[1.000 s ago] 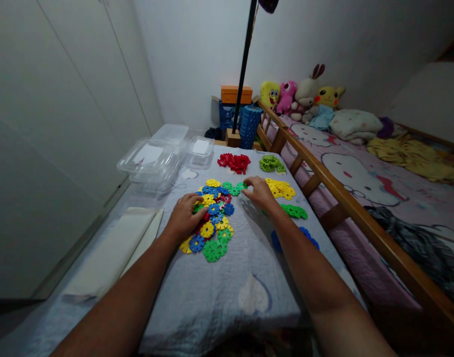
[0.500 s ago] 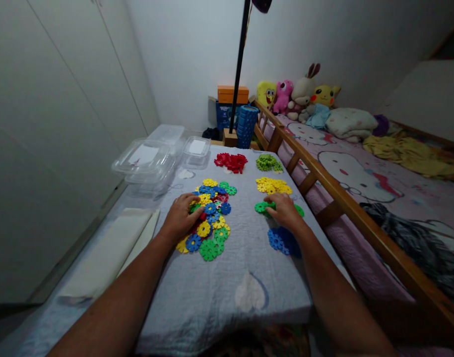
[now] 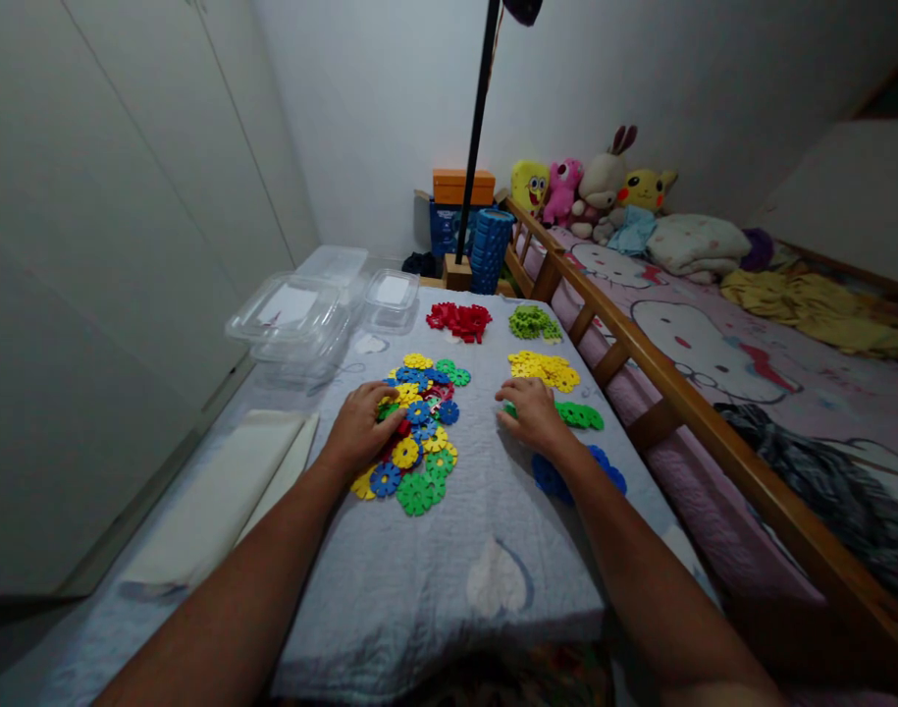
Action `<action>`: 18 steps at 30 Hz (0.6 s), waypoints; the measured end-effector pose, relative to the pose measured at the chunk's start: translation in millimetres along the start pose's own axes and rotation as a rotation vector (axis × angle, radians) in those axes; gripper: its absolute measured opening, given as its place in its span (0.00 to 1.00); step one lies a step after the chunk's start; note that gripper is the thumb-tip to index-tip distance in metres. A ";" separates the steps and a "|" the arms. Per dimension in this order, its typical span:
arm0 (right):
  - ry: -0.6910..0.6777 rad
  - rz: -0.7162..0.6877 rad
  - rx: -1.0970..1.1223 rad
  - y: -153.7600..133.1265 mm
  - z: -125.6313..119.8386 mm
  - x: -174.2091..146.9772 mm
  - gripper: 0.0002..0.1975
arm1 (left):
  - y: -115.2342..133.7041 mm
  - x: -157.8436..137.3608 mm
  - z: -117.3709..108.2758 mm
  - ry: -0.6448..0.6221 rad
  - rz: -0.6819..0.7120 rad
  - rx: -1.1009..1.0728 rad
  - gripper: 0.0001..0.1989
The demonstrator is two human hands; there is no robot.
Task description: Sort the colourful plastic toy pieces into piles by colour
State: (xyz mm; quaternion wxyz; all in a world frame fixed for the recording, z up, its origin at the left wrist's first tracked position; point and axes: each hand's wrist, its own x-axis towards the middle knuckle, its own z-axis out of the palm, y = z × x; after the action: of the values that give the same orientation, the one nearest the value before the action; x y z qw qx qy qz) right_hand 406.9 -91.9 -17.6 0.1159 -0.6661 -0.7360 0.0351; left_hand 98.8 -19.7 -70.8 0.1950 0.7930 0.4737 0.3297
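Note:
My left hand (image 3: 361, 424) rests at the left side of a mixed heap of plastic snowflake discs (image 3: 420, 432) in yellow, blue, green and red. Its thumb and fingers are apart over the discs, and nothing shows in its grasp. Over the left end of a row of green discs (image 3: 582, 416) is my right hand (image 3: 531, 410), fingers spread and bare. Below the right forearm lie blue discs (image 3: 603, 466), partly covered by it. A group of yellow discs (image 3: 543, 370) sits just beyond the right hand.
Red pieces (image 3: 459, 321) and light green pieces (image 3: 533, 322) lie at the table's far end. Clear plastic boxes (image 3: 290, 314) stand at the back left, near a folded cream cloth (image 3: 213, 501). A wooden bed rail (image 3: 661, 393) runs along the right.
My right hand has moved left from the green discs, its fingers opening wider and uncovering more of the green row. My left hand stays at the mixed heap.

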 end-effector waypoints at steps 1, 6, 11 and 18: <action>-0.004 -0.008 0.002 -5.5 -0.1 5.4 0.14 | 0.1 0.0 -0.1 0.000 0.000 -0.002 0.18; -0.044 0.015 0.005 -32.4 10.9 40.4 0.20 | 0.0 0.2 -0.6 -0.002 -0.007 0.002 0.18; -0.038 0.083 0.025 -47.8 34.7 68.2 0.25 | 0.0 0.3 -0.9 -0.007 -0.011 -0.001 0.18; -0.026 0.126 -0.043 -48.9 47.6 75.7 0.18 | 0.1 0.4 -1.4 0.000 -0.003 -0.010 0.17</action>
State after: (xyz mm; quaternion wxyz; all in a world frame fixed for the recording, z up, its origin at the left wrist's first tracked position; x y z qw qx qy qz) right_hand 342.5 -17.5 -44.3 0.0897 -0.7128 -0.6948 0.0351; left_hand 98.0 -19.4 -69.6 0.1992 0.7912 0.4734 0.3318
